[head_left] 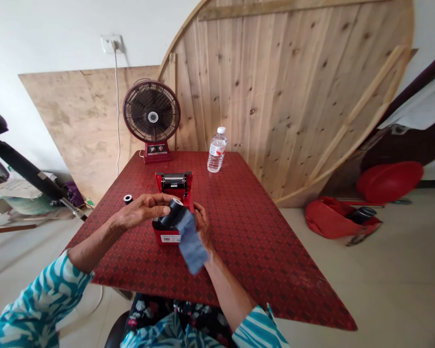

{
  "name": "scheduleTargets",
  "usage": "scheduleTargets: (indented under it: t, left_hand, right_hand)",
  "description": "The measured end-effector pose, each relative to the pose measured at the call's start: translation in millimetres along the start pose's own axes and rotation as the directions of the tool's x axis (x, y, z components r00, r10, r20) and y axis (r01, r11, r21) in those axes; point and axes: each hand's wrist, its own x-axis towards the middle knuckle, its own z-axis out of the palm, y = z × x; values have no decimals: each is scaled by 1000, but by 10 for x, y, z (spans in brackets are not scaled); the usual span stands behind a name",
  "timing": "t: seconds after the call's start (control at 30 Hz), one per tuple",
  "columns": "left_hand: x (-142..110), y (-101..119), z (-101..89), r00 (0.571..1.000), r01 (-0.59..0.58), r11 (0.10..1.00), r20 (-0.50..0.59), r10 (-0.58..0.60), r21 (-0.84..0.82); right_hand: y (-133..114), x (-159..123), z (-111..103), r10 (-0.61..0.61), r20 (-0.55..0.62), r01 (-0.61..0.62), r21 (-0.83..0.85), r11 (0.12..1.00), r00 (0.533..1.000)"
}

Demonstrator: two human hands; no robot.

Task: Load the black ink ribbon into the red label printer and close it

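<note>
Both hands are working close together over the red label printer [174,182], which is standing at 12 o'clock on the worktop [246,251] with its top open. My left hand [143,211] is wrapping around a black roll [173,213], its fingers [159,203] curling over the top and holding it firmly. A strip of blue-grey film [191,246] is trailing from the roll and hanging, blurred, across the printer's near edge towards 5 o'clock. My right hand [202,223] is sitting behind that strip, beside the printer, and I cannot tell whether it is pinching the film or only lying near it. A small black spool [128,199] with a pale core is lying on the worktop at about 11 o'clock, just beyond my left hand, while a plastic water bottle [217,152] is standing further off near 1 o'clock. As I judge it, the careful way of working here is keeping the roll square to the printer, feeding the film out with light, even tension, and letting neither crease nor twist form along the strip while it is moving between my hands.
</note>
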Motion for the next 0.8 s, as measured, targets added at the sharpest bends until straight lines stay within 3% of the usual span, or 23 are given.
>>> scheduleTargets:
  t: [0.1,0.23,0.33,0.47,0.57,0.8]
  left_hand:
    - [197,40,-87,999,39,930,-18,-35,366]
    - [478,3,-110,998,66,606,-52,-41,793]
    - [596,-9,-47,993,108,333,-90,-71,937]
    - [675,25,17,986,129,81,-119,-118,988]
    - [725,13,34,979,148,-2,-146,-144,989]
    - [854,-131,43,978,85,35,-76,-195,996]
  right_hand:
    - [-15,-17,-6,22,10,-23,31,999,1000]
    - [3,-3,-13,16,4,-17,63,998,1000]
    - [26,4,-16,18,21,-19,67,998,1000]
    - [34,-4,-11,8,14,-9,60,998,1000]
    - [19,-9,0,14,18,-15,77,997,1000]
    - [5,-2,2,23,17,-24,82,996,1000]
